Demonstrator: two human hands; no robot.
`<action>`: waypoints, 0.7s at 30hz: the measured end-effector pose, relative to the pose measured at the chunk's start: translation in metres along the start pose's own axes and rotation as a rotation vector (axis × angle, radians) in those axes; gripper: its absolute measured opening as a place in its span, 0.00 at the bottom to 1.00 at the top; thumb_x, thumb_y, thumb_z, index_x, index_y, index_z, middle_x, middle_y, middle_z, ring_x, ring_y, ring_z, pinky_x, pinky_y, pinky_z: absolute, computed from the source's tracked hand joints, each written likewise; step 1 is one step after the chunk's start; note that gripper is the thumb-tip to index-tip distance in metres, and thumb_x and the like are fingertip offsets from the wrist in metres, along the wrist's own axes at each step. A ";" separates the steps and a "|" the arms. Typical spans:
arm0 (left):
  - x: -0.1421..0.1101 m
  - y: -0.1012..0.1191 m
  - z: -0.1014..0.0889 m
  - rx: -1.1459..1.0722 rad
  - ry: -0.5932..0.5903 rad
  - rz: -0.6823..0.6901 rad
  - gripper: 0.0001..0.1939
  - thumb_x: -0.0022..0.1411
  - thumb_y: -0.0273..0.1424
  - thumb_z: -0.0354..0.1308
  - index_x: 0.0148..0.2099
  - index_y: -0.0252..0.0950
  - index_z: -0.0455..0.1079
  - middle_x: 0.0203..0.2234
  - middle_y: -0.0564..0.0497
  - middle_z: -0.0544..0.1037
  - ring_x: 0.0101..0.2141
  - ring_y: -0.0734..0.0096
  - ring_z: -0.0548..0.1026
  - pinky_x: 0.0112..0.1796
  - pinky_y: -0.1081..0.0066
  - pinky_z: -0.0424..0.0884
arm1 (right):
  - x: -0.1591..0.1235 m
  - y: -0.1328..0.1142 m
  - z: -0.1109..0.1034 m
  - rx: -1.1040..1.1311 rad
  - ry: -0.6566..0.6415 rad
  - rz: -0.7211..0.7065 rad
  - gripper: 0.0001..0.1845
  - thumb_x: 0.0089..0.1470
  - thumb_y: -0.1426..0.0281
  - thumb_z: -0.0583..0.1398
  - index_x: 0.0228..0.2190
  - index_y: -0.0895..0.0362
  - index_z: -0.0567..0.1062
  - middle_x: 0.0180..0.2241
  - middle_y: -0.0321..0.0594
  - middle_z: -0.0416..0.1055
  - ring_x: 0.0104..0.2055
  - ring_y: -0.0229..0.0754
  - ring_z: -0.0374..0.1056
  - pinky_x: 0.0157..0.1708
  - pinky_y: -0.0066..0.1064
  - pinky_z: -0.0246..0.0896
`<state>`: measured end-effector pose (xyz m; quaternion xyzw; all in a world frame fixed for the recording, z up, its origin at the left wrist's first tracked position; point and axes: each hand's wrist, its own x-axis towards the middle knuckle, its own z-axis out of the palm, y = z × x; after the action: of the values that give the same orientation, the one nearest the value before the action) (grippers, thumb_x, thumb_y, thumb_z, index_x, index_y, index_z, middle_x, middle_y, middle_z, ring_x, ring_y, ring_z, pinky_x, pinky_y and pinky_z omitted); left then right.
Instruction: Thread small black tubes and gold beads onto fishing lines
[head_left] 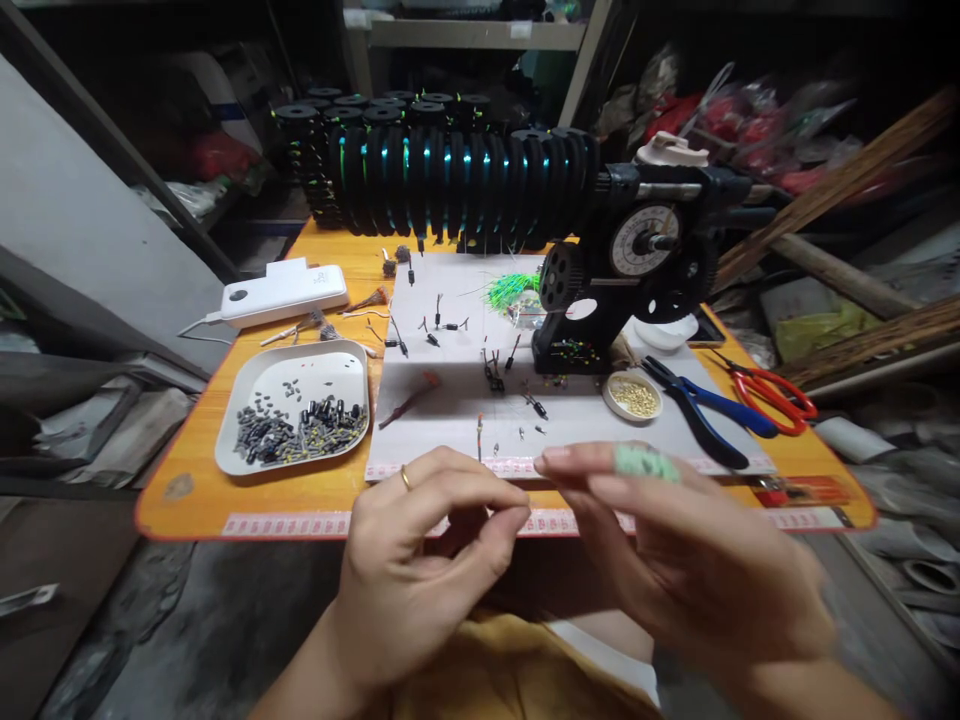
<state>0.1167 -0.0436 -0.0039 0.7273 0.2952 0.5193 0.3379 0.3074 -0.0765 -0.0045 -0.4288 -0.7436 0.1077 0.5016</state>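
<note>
My left hand (409,560), with a gold ring, is closed in a pinch near the front edge of the table; whatever lies between thumb and forefinger is too small to make out. Just to its right is my right hand (705,570), slightly blurred, fingers stretched forward and green tape (645,462) around one finger. Nothing shows in its grasp. Beyond both hands, small black cylindrical pieces with wires (538,407) lie scattered on a white board (450,440). A pink measuring tape strip (300,525) runs along the table edge.
At left sit a white tray (225,440) of small dark parts and a white power bank (285,295). A black winding machine (570,310) carrying a row of spools (465,185) stands behind. Right are a dish of gold beads (634,397), blue-handled pliers (697,410) and red-handled scissors (772,400).
</note>
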 end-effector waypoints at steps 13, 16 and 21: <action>-0.002 0.007 -0.001 -0.149 0.019 -0.257 0.06 0.63 0.22 0.61 0.34 0.38 0.74 0.28 0.52 0.76 0.30 0.72 0.76 0.32 0.74 0.74 | 0.012 0.000 0.009 -0.300 -0.017 -0.353 0.06 0.57 0.78 0.63 0.36 0.56 0.76 0.34 0.44 0.76 0.38 0.47 0.73 0.32 0.37 0.73; 0.002 0.009 -0.004 -0.151 -0.053 -0.289 0.07 0.63 0.23 0.60 0.32 0.37 0.72 0.27 0.52 0.75 0.28 0.72 0.76 0.28 0.74 0.74 | 0.014 0.008 0.006 -0.304 -0.035 -0.575 0.07 0.58 0.79 0.60 0.34 0.56 0.77 0.40 0.45 0.78 0.47 0.49 0.74 0.38 0.37 0.76; -0.003 0.002 -0.001 0.192 0.059 0.045 0.11 0.60 0.16 0.62 0.41 0.35 0.74 0.30 0.50 0.80 0.31 0.73 0.79 0.32 0.76 0.76 | 0.020 0.000 0.008 -0.153 -0.100 -0.259 0.06 0.58 0.80 0.61 0.36 0.60 0.74 0.34 0.46 0.77 0.37 0.43 0.73 0.38 0.36 0.73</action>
<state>0.1153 -0.0475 -0.0037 0.7472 0.3371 0.5171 0.2463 0.2987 -0.0594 0.0045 -0.3605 -0.8227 0.0067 0.4396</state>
